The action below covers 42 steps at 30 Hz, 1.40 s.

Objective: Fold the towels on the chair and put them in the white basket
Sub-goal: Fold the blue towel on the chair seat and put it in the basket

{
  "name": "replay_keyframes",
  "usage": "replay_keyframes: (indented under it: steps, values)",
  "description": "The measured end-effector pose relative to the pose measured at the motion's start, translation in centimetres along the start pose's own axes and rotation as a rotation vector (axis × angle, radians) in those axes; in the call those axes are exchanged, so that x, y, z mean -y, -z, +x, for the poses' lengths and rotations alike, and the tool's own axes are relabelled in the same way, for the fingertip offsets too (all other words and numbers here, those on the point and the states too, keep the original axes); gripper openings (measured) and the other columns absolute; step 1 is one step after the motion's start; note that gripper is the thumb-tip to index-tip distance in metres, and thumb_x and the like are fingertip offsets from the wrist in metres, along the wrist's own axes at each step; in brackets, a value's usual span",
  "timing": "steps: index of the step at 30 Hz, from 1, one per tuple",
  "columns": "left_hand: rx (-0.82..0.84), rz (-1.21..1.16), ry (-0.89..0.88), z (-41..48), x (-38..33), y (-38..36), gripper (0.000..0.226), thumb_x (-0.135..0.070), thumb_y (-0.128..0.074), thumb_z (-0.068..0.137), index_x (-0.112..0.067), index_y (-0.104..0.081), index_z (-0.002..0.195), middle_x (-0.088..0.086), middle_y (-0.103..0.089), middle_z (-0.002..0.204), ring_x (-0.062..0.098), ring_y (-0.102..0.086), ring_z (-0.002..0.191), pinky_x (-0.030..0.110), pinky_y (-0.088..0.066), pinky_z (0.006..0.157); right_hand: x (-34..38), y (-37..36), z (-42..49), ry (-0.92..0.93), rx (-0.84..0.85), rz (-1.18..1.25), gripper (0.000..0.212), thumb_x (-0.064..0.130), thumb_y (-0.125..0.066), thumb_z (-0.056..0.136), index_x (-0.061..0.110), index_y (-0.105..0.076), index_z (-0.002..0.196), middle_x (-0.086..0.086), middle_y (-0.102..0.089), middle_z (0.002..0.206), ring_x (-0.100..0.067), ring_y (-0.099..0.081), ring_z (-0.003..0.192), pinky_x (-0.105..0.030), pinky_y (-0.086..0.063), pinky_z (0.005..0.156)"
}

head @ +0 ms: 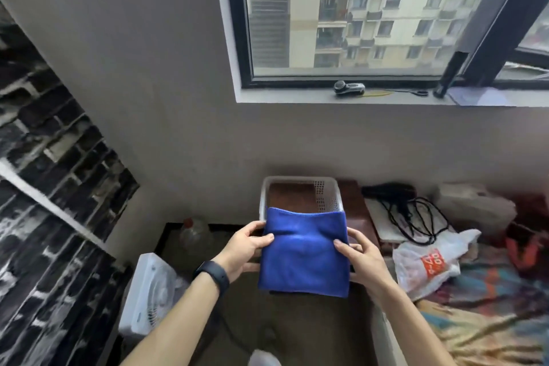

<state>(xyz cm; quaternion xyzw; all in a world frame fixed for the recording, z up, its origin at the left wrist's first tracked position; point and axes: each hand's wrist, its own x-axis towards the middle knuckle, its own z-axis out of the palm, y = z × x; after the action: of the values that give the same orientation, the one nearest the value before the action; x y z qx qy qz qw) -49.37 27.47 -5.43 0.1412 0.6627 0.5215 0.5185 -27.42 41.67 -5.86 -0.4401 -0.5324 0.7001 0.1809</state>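
Here, blue towel [303, 249]: folded into a thick rectangle and held flat in the air, its far edge overlapping the near rim of the basket, its near edge towards the person.
Left hand [246, 249]: grips the towel's left edge, thumb lying on top and fingers curled underneath.
Right hand [361, 258]: grips the towel's right edge the same way, thumb pressed on the top face, fingers wrapped round the side.
White basket [326, 199]: stands against the far wall below the window, on a brown surface; its walls are perforated. The inside looks brown, though I cannot tell whether that is cloth or the bottom.
Wristband [212, 275]: black, on the left wrist.
Hair dryer [389, 190]: black, right of the basket, its cord looped beside it.
Plastic bag [427, 261]: white with orange print, crumpled, near the right hand, on the patterned bedspread [490, 306].
Bottle [194, 233]: clear plastic, on the floor left of the basket.
Fan [151, 291]: white, low on the left, near the left forearm.
Window sill [297, 96]: far above the basket, carrying a small dark shaver [349, 88].
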Motion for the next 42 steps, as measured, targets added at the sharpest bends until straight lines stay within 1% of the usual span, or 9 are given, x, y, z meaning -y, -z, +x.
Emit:
replay_keyframes:
  steps: [5, 11, 16, 19, 23, 28, 35, 38, 42]
  values:
    - [-0.036, -0.013, 0.129, 7.9, 1.5, 0.8, 0.026, -0.021, -0.063, 0.094, -0.032, -0.061, 0.117, 0.002, -0.073, 0.109, 0.019, -0.07, 0.084, 0.037, -0.056, 0.074, -1.5, -0.3, 7.8, -0.126, -0.006, -0.053, 0.021, 0.016, -0.068, 0.093, 0.029, -0.066, 0.11, -0.001, -0.073, 0.079, -0.01, -0.073, 0.076, -0.035, -0.058, 0.061]
    - [-0.076, -0.053, 0.291, 17.9, 2.1, 1.6, 0.028, -0.021, -0.062, 0.095, -0.027, -0.059, 0.122, 0.003, -0.069, 0.115, 0.024, -0.068, 0.097, 0.039, -0.055, 0.077, -2.2, -1.2, 16.7, -0.283, -0.059, -0.104, 0.022, 0.022, -0.068, 0.094, 0.028, -0.064, 0.114, -0.011, -0.073, 0.1, -0.018, -0.072, 0.088, -0.044, -0.06, 0.07]
    - [-0.095, -0.088, 0.372, 24.6, 1.2, 1.6, 0.026, -0.021, -0.061, 0.095, -0.028, -0.058, 0.12, 0.001, -0.068, 0.116, 0.026, -0.065, 0.105, 0.04, -0.054, 0.076, -1.9, -1.0, 23.8, -0.372, -0.112, -0.151, 0.025, 0.026, -0.067, 0.094, 0.028, -0.063, 0.119, -0.003, -0.076, 0.097, -0.021, -0.073, 0.091, -0.046, -0.061, 0.072]
    - [-0.109, -0.103, 0.363, 28.2, 0.2, 1.9, 0.026, -0.018, -0.06, 0.095, -0.028, -0.059, 0.12, 0.002, -0.069, 0.114, 0.025, -0.068, 0.099, 0.038, -0.056, 0.07, -1.3, -1.1, 27.7, -0.401, -0.113, -0.132, 0.023, 0.022, -0.064, 0.096, 0.028, -0.061, 0.118, -0.001, -0.073, 0.102, -0.017, -0.073, 0.087, -0.04, -0.062, 0.067]
    - [-0.156, -0.097, 0.324, 32.9, -0.3, 2.5, 0.023, -0.014, -0.063, 0.094, -0.031, -0.063, 0.109, 0.004, -0.067, 0.118, 0.026, -0.068, 0.103, 0.051, -0.056, 0.088, -0.9, -1.2, 32.5, -0.392, -0.076, -0.157, 0.025, 0.021, -0.06, 0.099, 0.029, -0.057, 0.121, 0.006, -0.067, 0.108, -0.007, -0.068, 0.088, -0.023, -0.056, 0.058]
    - [-0.245, -0.083, 0.318, 36.6, -0.2, 3.4, 0.022, -0.009, -0.059, 0.096, -0.027, -0.06, 0.108, 0.001, -0.065, 0.112, 0.023, -0.065, 0.104, 0.046, -0.053, 0.094, -2.3, -1.7, 37.3, -0.438, -0.02, -0.143, 0.031, 0.024, -0.06, 0.099, 0.03, -0.053, 0.129, 0.002, -0.068, 0.112, -0.019, -0.07, 0.097, -0.044, -0.062, 0.071]
    - [-0.278, 0.237, 0.291, 38.4, 1.0, 3.3, 0.038, -0.023, -0.055, 0.098, -0.023, -0.051, 0.137, 0.002, -0.063, 0.118, 0.023, -0.062, 0.105, 0.042, -0.052, 0.097, -4.9, -2.3, 39.6, -0.444, -0.048, -0.222, 0.029, 0.028, -0.057, 0.1, 0.034, -0.05, 0.127, 0.0, -0.069, 0.112, -0.022, -0.07, 0.098, -0.051, -0.06, 0.083]
    - [-0.307, 0.264, 0.29, 38.4, 1.7, 3.3, 0.038, -0.03, -0.054, 0.098, -0.031, -0.05, 0.135, -0.001, -0.062, 0.123, 0.02, -0.061, 0.106, 0.039, -0.052, 0.094, -5.2, -2.5, 40.0, -0.407, -0.054, -0.25, 0.033, 0.026, -0.056, 0.1, 0.032, -0.051, 0.133, 0.0, -0.067, 0.12, -0.02, -0.068, 0.103, -0.045, -0.06, 0.085]
    - [-0.34, 0.303, 0.284, 38.1, 1.8, 3.3, 0.036, -0.033, -0.054, 0.098, -0.033, -0.051, 0.134, -0.005, -0.061, 0.11, 0.018, -0.059, 0.102, 0.028, -0.046, 0.084, -5.0, -2.8, 40.2, -0.352, -0.036, -0.297, 0.04, 0.023, -0.053, 0.102, 0.026, -0.047, 0.141, 0.002, -0.06, 0.13, -0.018, -0.06, 0.114, -0.027, -0.052, 0.079]
